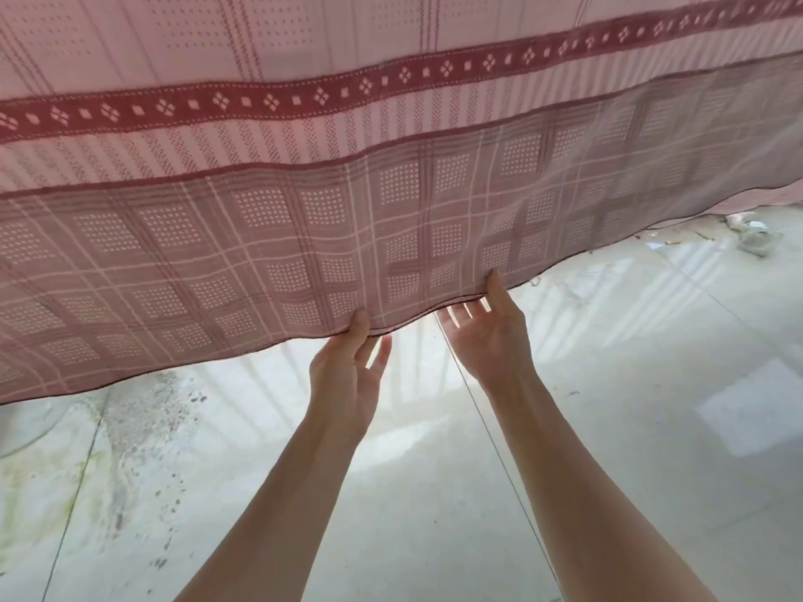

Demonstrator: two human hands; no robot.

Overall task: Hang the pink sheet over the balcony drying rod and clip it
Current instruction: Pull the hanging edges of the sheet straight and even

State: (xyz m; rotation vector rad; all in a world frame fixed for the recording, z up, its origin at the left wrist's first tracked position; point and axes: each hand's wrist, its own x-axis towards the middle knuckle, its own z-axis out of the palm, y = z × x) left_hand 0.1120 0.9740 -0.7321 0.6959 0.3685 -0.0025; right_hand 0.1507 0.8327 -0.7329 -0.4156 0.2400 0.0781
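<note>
1. the pink sheet (304,254) hangs across the upper half of our view, its lower hem running from low on the left to higher on the right.
2. a dark red band (269,102) with white diamond shapes crosses the sheet above a second, darker layer patterned in checks and dotted squares.
3. our left hand (347,375) reaches up to the hem, thumb laid on the near face of the cloth and the other fingers behind the edge, so we pinch the hem there.
4. our right hand (486,336) is raised just beside it, thumb on the front of the hem and the fingers spread behind it; we pinch the edge lightly.
5. the two hands are near each other but apart, both forearms bare.
6. below the sheet lies a pale tiled floor (608,427), stained with dark specks on the left.
7. a small whitish object (754,239) sits on the floor at the far right; we cannot tell what it is.
8. a thin line (491,432) runs diagonally between our arms.
</note>
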